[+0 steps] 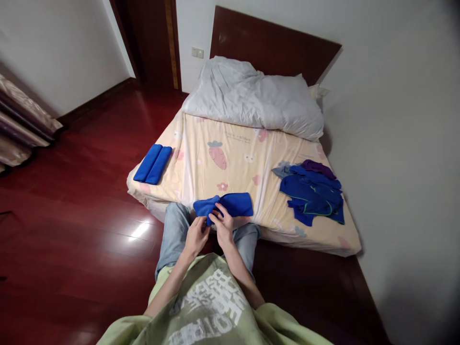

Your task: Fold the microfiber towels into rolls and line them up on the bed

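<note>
The dark red wooden floor [89,225] shines under the lamp light, and on it stands the bed [196,167], covered with a cream sheet that has pink and grey prints. A white quilt [255,100] lies across its far end, in front of the brown headboard [273,45]. At the near edge of the bed I see the person, in a light green shirt [204,306] and pale jeans [175,235]. On the right side of the sheet rests a loose heap of clothes [316,191], mostly blue, with one purple piece on its far side and one grey piece on its left. The blue cloth [235,204] is in front of the person, at the bed's near edge: its right part lies flat, its left part is bunched up. Well apart, near the left edge, two folded blue pieces [159,165] lie side by side. The left hand [197,235] has its fingers bent and nearly together, pinching the cloth's near edge. The right hand [223,225] holds the bunched part, thumb and forefinger a little spread; how firmly, I cannot tell.
</note>
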{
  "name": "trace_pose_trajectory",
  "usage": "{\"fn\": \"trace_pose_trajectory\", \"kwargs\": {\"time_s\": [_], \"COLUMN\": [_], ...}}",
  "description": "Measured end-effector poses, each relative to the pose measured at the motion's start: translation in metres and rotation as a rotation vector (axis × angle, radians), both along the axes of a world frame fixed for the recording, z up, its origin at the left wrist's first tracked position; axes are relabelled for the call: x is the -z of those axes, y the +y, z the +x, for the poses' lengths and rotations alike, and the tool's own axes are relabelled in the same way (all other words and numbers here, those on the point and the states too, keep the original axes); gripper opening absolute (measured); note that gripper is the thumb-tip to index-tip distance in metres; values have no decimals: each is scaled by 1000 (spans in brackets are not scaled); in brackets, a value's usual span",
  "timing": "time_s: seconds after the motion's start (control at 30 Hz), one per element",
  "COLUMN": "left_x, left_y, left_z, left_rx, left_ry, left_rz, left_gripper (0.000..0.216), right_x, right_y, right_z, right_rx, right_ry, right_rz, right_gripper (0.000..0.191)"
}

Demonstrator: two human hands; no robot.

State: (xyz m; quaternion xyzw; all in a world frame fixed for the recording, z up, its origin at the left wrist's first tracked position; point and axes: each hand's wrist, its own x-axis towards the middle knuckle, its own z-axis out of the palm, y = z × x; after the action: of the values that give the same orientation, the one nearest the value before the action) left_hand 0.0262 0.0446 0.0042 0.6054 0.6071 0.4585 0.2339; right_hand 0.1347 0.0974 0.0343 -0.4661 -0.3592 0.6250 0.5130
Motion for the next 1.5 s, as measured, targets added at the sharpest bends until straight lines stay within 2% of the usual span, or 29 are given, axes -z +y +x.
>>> {"fn": "trace_pose_trajectory", "kwargs": {"time_s": [0.13, 0.27, 0.37, 0.47, 0.57, 0.67, 0.77, 0.87, 1.0, 1.13, 1.23, 1.37, 1.5], "left_x": [6, -7, -17, -25, -33, -41, -49, -57, -72, -89, -98, -100, -96], "left_y": [-6, -21, -35, -45, -48, -46, -43, -42, -48, -58, -64, -67, -70], "left_z": [-12, -22, -24, -23, -24, -26, -29, -32, -42, -62, -80, -100, -116], "left_rx": [-32, -154, -248, -271, -250, -192, -85, 15, 59, -49, -183, -303, -382], "left_ry": [-82, -153, -219, -278, -269, -168, -20, 107, 282, 495, 589, 657, 656], "left_rz": [-55, -171, -179, -170, -158, -98, 15, 123, 200, 263, 309, 392, 418], "left_gripper": [27, 28, 29, 31, 32, 30, 25, 24, 25, 23, 23, 22, 18], "right_x": [13, 20, 26, 35, 45, 49, 43, 33, 26, 31, 34, 37, 38], "right_y": [-20, -30, -36, -43, -47, -48, -42, -29, -10, 2, 12, 27, 33], "right_z": [3, 19, 30, 33, 28, 25, 29, 36, 42, 54, 78, 124, 159], "right_rx": [-5, -50, -112, -204, -229, -127, -79, -157, -389, -574, -562, -570, -708], "right_ry": [-21, -83, -252, -435, -513, -545, -550, -582, -709, -931, -1115, -1309, -1479], "right_rz": [13, 108, 259, 354, 349, 341, 389, 470, 563, 507, 467, 422, 386], "right_gripper": [57, 56, 58, 54, 39, 43, 53, 56, 59, 43, 34, 38, 36]}}
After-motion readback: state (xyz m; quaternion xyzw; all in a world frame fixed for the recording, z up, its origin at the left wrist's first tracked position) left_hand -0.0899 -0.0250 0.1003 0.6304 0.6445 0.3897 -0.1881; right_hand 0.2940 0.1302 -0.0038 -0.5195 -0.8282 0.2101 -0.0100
